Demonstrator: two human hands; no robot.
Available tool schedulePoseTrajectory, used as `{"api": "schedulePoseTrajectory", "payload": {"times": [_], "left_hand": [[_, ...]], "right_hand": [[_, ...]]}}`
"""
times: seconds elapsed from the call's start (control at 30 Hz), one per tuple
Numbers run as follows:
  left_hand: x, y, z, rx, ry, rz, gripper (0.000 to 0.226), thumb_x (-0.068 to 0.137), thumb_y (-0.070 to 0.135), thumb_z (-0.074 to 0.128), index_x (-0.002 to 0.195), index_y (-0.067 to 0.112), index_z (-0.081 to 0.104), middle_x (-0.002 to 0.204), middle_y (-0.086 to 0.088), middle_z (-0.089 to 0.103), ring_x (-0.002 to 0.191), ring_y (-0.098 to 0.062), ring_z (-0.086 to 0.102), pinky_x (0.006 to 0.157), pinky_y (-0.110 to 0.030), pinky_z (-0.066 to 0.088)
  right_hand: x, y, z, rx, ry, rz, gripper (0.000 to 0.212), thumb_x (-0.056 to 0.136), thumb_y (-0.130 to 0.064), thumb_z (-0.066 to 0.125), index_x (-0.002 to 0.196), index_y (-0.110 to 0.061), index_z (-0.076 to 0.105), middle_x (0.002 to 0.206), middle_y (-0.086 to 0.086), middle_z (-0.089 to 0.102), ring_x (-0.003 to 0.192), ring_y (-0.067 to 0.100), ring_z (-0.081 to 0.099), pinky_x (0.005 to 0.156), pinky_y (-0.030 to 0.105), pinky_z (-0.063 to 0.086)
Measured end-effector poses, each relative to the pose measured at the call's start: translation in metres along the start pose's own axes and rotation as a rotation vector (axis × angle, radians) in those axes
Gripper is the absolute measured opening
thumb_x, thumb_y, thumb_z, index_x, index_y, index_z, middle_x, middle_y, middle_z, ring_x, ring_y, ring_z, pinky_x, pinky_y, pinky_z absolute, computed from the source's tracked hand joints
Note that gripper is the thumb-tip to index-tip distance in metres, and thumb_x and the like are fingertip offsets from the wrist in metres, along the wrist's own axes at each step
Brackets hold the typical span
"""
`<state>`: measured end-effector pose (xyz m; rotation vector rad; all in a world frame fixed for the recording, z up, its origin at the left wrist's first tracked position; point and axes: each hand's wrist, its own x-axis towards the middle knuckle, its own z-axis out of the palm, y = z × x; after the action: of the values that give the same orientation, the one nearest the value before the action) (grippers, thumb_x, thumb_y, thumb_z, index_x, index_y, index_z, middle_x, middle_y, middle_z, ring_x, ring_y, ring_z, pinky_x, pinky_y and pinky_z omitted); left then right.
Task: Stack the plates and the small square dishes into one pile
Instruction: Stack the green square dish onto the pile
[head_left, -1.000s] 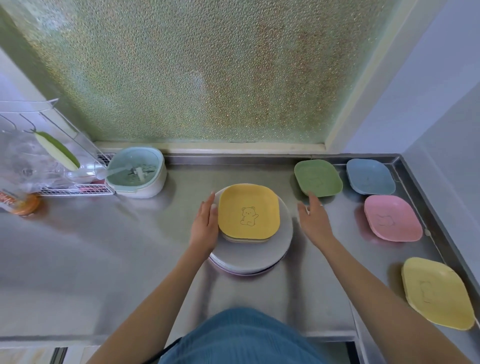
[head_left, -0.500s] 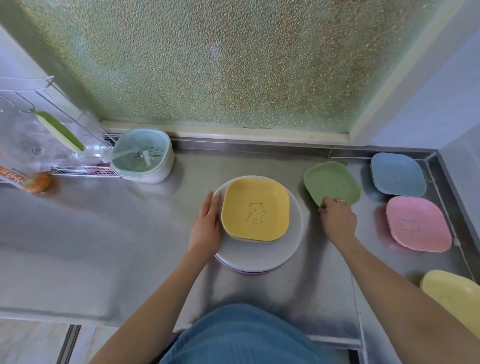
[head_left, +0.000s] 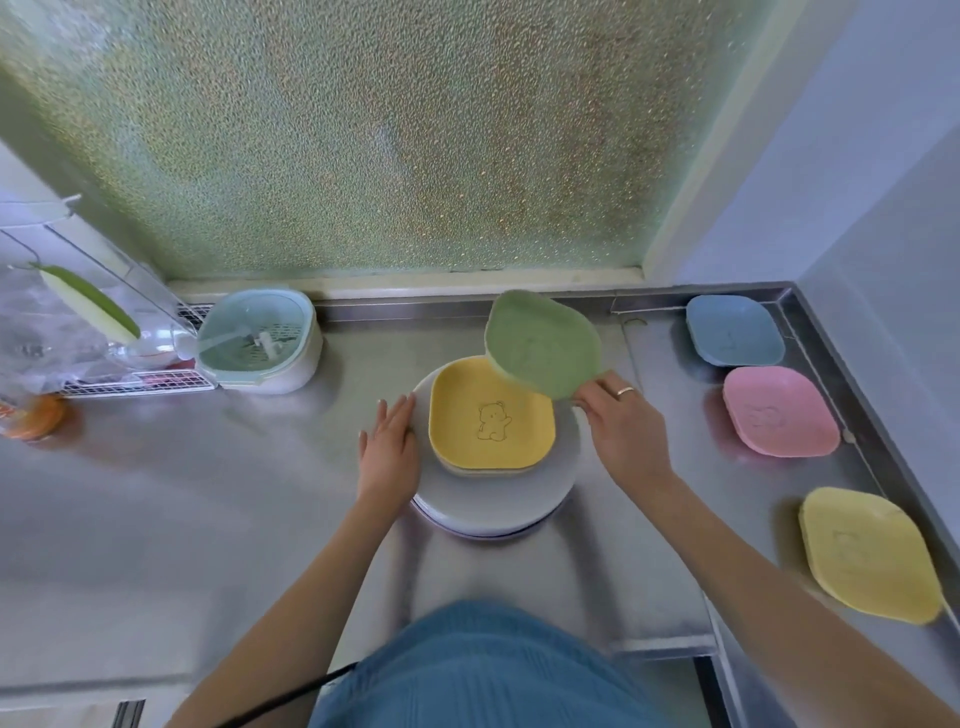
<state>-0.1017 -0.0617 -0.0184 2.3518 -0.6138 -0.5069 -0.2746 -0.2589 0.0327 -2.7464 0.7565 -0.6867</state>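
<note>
A pile of round pale plates (head_left: 493, 501) stands in the middle of the steel counter, with a yellow square dish (head_left: 488, 415) bearing a bear drawing on top. My right hand (head_left: 621, 428) grips a green square dish (head_left: 543, 343) by its near corner and holds it tilted in the air above the pile's far right side. My left hand (head_left: 388, 449) rests flat against the pile's left edge. A blue dish (head_left: 735, 330), a pink dish (head_left: 779, 410) and a second yellow dish (head_left: 870, 553) lie along the right side of the counter.
A mint-green strainer bowl (head_left: 260, 340) stands at the back left, next to a wire rack (head_left: 135, 382) with clear plastic ware. An orange lid (head_left: 36, 418) lies at the far left. A frosted window rises behind the counter, and a raised steel rim (head_left: 841, 364) runs along the right.
My right hand has lifted the green dish off the counter and carried it left, over the pile. My left hand stays at the pile's left edge.
</note>
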Motion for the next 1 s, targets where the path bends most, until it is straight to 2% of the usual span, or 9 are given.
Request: {"api": "schedulePoseTrajectory", "payload": {"times": [0.13, 0.23, 0.33, 0.4, 0.5, 0.63, 0.73, 0.83, 1.0], "left_hand": [[0.004, 0.009, -0.011, -0.203, 0.015, -0.055, 0.045, 0.101, 0.019, 0.029, 0.145, 0.021, 0.036, 0.158, -0.009, 0.026, 0.149, -0.021, 0.013, 0.121, -0.041, 0.01], [0.003, 0.016, -0.015, -0.359, -0.011, -0.059, 0.044, 0.102, 0.027, 0.031, 0.144, 0.019, 0.039, 0.156, -0.006, 0.03, 0.148, -0.017, 0.018, 0.117, -0.029, 0.014], [-0.001, 0.024, -0.016, -0.441, -0.03, -0.033, 0.044, 0.101, 0.032, 0.034, 0.142, 0.018, 0.043, 0.153, -0.003, 0.037, 0.146, -0.013, 0.023, 0.113, -0.023, 0.017], [-0.003, 0.026, -0.015, -0.443, -0.059, -0.008, 0.046, 0.1, 0.036, 0.036, 0.142, 0.02, 0.043, 0.153, -0.002, 0.037, 0.146, -0.012, 0.023, 0.116, -0.024, 0.016], [-0.002, 0.028, -0.014, -0.39, -0.079, 0.012, 0.049, 0.1, 0.039, 0.036, 0.145, 0.022, 0.036, 0.156, -0.002, 0.03, 0.147, -0.011, 0.017, 0.11, -0.019, 0.012], [-0.001, 0.029, -0.01, -0.288, -0.129, 0.023, 0.049, 0.102, 0.031, 0.031, 0.149, 0.022, 0.025, 0.16, -0.006, 0.02, 0.149, -0.017, 0.012, 0.114, -0.027, 0.014], [-0.003, 0.028, -0.005, -0.229, -0.138, 0.041, 0.049, 0.103, 0.022, 0.026, 0.151, 0.018, 0.02, 0.16, -0.006, 0.017, 0.149, -0.019, 0.01, 0.117, -0.031, 0.012], [-0.002, 0.028, -0.001, -0.259, -0.113, 0.042, 0.049, 0.102, 0.018, 0.024, 0.15, 0.017, 0.02, 0.16, -0.006, 0.018, 0.15, -0.017, 0.006, 0.118, -0.033, 0.01], [0.003, 0.013, 0.004, -0.331, -0.083, -0.083, 0.052, 0.103, 0.028, 0.024, 0.153, 0.022, 0.01, 0.162, 0.0, -0.001, 0.149, -0.019, -0.01, 0.119, -0.038, -0.006]], "right_hand": [[-0.016, -0.021, -0.01, -0.002, -0.082, -0.169, 0.026, 0.065, 0.007, 0.073, 0.081, -0.012, 0.065, 0.083, 0.005, 0.062, 0.068, 0.026, 0.06, 0.044, 0.031, 0.048], [-0.024, -0.029, -0.008, 0.016, -0.125, -0.199, 0.022, 0.067, 0.005, 0.073, 0.079, -0.011, 0.065, 0.083, 0.005, 0.063, 0.069, 0.026, 0.06, 0.046, 0.031, 0.05], [-0.032, -0.031, -0.007, 0.05, -0.145, -0.256, 0.011, 0.075, -0.005, 0.073, 0.081, -0.011, 0.067, 0.085, 0.004, 0.064, 0.073, 0.025, 0.061, 0.057, 0.03, 0.052], [-0.037, -0.032, -0.008, 0.04, -0.19, -0.268, 0.014, 0.081, -0.02, 0.066, 0.094, -0.015, 0.068, 0.096, 0.003, 0.065, 0.082, 0.024, 0.062, 0.068, 0.033, 0.053], [-0.032, -0.036, -0.005, 0.084, -0.239, -0.067, 0.04, 0.09, -0.038, 0.045, 0.126, -0.021, 0.055, 0.123, 0.003, 0.059, 0.109, 0.024, 0.056, 0.09, 0.039, 0.047], [-0.012, -0.049, 0.013, 0.317, -0.316, 0.286, 0.058, 0.097, -0.032, 0.04, 0.148, -0.015, 0.018, 0.153, 0.007, 0.029, 0.137, 0.025, 0.032, 0.111, 0.04, 0.03], [-0.013, -0.061, 0.027, 0.231, -0.39, 0.34, 0.065, 0.098, -0.024, 0.038, 0.149, -0.012, 0.001, 0.158, 0.005, 0.009, 0.133, 0.029, 0.036, 0.102, 0.038, 0.036], [-0.015, -0.062, 0.033, 0.115, -0.355, 0.33, 0.065, 0.096, -0.022, 0.038, 0.149, -0.011, 0.002, 0.159, 0.005, 0.009, 0.123, 0.032, 0.046, 0.091, 0.039, 0.043], [-0.019, -0.049, 0.028, 0.25, -0.345, 0.301, 0.062, 0.099, -0.034, 0.036, 0.15, -0.017, 0.005, 0.158, -0.002, 0.01, 0.138, 0.022, 0.031, 0.105, 0.037, 0.036]]}}
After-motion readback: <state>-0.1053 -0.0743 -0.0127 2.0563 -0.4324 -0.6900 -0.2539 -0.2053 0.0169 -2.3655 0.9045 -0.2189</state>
